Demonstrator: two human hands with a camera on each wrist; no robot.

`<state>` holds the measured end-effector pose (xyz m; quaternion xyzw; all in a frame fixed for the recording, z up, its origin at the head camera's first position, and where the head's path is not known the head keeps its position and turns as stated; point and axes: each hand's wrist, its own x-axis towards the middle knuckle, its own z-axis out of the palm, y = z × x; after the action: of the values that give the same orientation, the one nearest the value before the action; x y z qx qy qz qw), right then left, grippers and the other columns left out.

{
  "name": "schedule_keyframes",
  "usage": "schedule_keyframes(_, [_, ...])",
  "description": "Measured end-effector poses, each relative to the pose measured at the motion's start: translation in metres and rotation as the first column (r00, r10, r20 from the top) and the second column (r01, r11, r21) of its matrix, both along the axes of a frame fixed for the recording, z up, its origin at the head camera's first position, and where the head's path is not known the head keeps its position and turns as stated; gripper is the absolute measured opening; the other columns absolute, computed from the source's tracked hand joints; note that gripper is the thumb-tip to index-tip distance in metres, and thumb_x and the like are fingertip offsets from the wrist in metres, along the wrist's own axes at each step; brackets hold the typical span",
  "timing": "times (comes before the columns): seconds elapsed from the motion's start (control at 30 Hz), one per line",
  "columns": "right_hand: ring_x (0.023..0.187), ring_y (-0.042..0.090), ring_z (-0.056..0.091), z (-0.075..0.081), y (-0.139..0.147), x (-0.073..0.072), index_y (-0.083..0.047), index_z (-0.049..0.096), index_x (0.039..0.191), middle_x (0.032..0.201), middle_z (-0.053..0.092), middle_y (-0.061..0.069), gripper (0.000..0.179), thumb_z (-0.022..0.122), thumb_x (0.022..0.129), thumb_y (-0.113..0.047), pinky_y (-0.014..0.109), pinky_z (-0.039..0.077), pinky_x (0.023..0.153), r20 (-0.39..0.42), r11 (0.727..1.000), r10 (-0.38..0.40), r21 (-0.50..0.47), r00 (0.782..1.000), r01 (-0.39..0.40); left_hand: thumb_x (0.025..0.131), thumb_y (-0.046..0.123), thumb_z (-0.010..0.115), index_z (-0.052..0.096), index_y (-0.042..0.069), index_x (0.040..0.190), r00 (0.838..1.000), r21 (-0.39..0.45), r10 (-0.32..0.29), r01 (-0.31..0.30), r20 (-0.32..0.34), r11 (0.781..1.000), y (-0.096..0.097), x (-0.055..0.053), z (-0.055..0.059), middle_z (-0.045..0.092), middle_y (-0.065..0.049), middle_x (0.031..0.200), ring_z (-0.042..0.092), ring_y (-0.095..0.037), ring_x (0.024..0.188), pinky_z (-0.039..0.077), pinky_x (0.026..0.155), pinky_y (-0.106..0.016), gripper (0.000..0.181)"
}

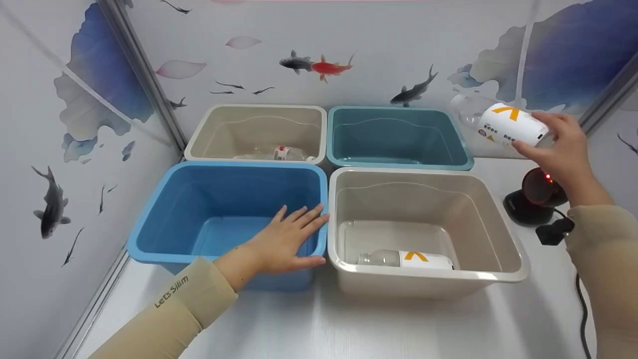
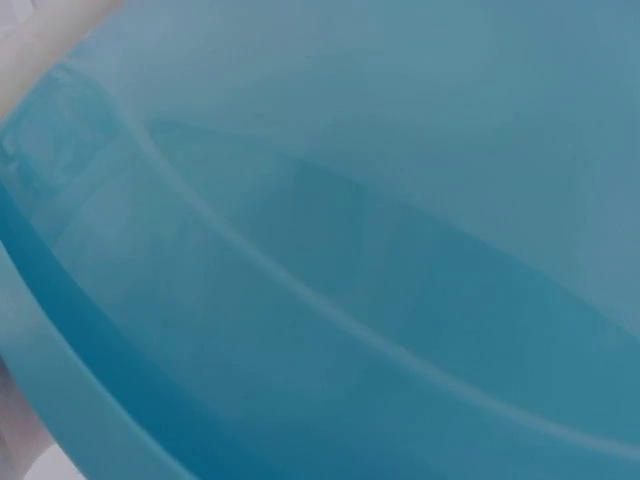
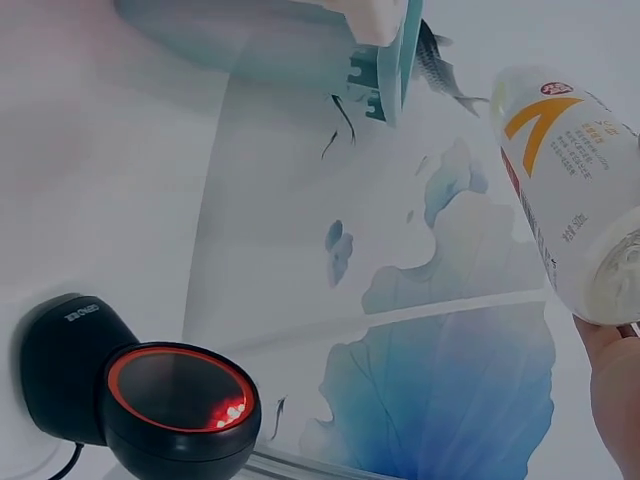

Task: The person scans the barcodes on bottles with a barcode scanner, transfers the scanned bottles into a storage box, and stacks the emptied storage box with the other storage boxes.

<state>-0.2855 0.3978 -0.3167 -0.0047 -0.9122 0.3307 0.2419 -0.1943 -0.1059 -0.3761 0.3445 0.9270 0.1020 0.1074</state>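
Note:
My right hand (image 1: 565, 147) holds a clear plastic bottle (image 1: 513, 122) with a white label and an orange mark, raised above the black scanner (image 1: 541, 189) at the right. In the right wrist view the bottle (image 3: 575, 185) shows its label and base, with fingers (image 3: 610, 370) at its lower end. My left hand (image 1: 284, 242) lies spread over the right rim of the blue bin (image 1: 149, 254), fingers straight. Inside the front beige bin (image 1: 428, 286), a similar bottle (image 1: 426, 260) lies on its side. The left wrist view shows mostly blue bin wall (image 2: 350, 250).
Behind stand a second beige bin (image 1: 219, 114), with a clear bottle (image 1: 289, 153) in it, and a teal bin (image 1: 398, 112). A dark cable (image 1: 582, 309) runs down the right side of the white table (image 1: 349, 329). Printed panels (image 1: 379, 30) enclose the back and sides.

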Motion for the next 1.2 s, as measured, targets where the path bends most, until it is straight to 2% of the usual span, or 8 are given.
schedule_keyframes(0.17, [0.089, -0.004, 0.033, 0.007, -0.012, -0.005, -0.008, 0.053, 0.133, 0.117, 0.044, -0.002, 0.062, 0.075, 0.077, -0.024, 0.011, 0.032, 0.067, 0.017, 0.999, 0.04, 0.016, 0.999, -0.04, 0.088, 0.066, 0.04, 0.011, 0.026, 0.152, 1.0, -0.009, -0.01, 0.01, -0.013, 1.0, -0.001, 0.0, 0.0, 0.006, 0.005, 0.159, 0.017, -0.028, 0.145, 0.008, 0.113, -0.06, 0.08])
schedule_keyframes(0.33, [0.09, -0.003, 0.033, 0.011, -0.026, -0.011, -0.007, 0.051, 0.134, 0.123, 0.043, 0.014, 0.062, 0.074, 0.079, -0.026, 0.009, 0.032, 0.066, 0.047, 0.995, 0.099, 0.024, 0.994, -0.1, 0.087, 0.067, 0.04, 0.012, 0.027, 0.151, 1.0, -0.006, -0.006, 0.006, -0.008, 1.0, 0.0, 0.0, 0.0, 0.007, 0.005, 0.159, 0.016, -0.028, 0.145, 0.008, 0.113, -0.06, 0.08])
schedule_keyframes(0.47, [0.09, -0.001, 0.035, 0.015, -0.037, -0.014, -0.007, 0.051, 0.133, 0.123, 0.043, 0.015, 0.061, 0.073, 0.08, -0.026, 0.005, 0.034, 0.064, 0.06, 0.99, 0.137, 0.028, 0.989, -0.139, 0.087, 0.066, 0.041, 0.012, 0.028, 0.151, 1.0, -0.001, -0.002, 0.002, 0.003, 1.0, 0.0, 0.0, -0.001, 0.007, 0.006, 0.159, 0.015, -0.027, 0.146, 0.007, 0.114, -0.059, 0.08])
schedule_keyframes(0.63, [0.095, 0.006, 0.037, 0.02, -0.049, -0.018, -0.011, 0.049, 0.136, 0.127, 0.042, 0.015, 0.062, 0.072, 0.081, -0.03, 0.003, 0.036, 0.065, 0.114, 0.987, 0.15, 0.034, 0.982, -0.155, 0.087, 0.067, 0.041, 0.012, 0.028, 0.151, 1.0, -0.001, -0.002, 0.002, -0.001, 1.0, 0.0, -0.001, -0.001, 0.007, 0.005, 0.159, 0.016, -0.028, 0.145, 0.008, 0.114, -0.059, 0.08])
schedule_keyframes(0.83, [0.106, 0.019, 0.038, 0.025, -0.061, -0.024, -0.012, 0.047, 0.137, 0.133, 0.041, 0.016, 0.063, 0.071, 0.082, -0.032, 0.005, 0.038, 0.07, 0.161, 0.98, 0.185, 0.036, 0.97, -0.193, 0.086, 0.069, 0.039, 0.011, 0.028, 0.151, 1.0, -0.013, -0.002, 0.002, -0.006, 1.0, 0.0, -0.001, -0.001, 0.006, 0.006, 0.159, 0.015, -0.027, 0.146, 0.008, 0.114, -0.059, 0.081])
schedule_keyframes(1.03, [0.104, 0.019, 0.04, 0.027, -0.073, -0.03, -0.008, 0.049, 0.135, 0.13, 0.044, 0.018, 0.062, 0.072, 0.081, -0.029, 0.007, 0.037, 0.071, 0.151, 0.966, 0.243, 0.048, 0.958, -0.253, 0.087, 0.068, 0.04, 0.012, 0.028, 0.151, 1.0, -0.008, -0.006, 0.006, -0.003, 1.0, 0.0, -0.001, 0.001, 0.007, 0.005, 0.159, 0.015, -0.027, 0.146, 0.008, 0.114, -0.059, 0.081])
schedule_keyframes(1.2, [0.107, 0.028, 0.041, 0.028, -0.085, -0.034, -0.006, 0.05, 0.133, 0.13, 0.046, 0.02, 0.061, 0.073, 0.081, -0.028, 0.014, 0.035, 0.074, 0.143, 0.955, 0.276, 0.069, 0.95, -0.288, 0.088, 0.066, 0.041, 0.014, 0.025, 0.151, 1.0, -0.004, -0.015, 0.015, -0.014, 1.0, 0.0, 0.0, 0.001, 0.008, 0.004, 0.159, 0.017, -0.03, 0.145, 0.008, 0.113, -0.06, 0.08])
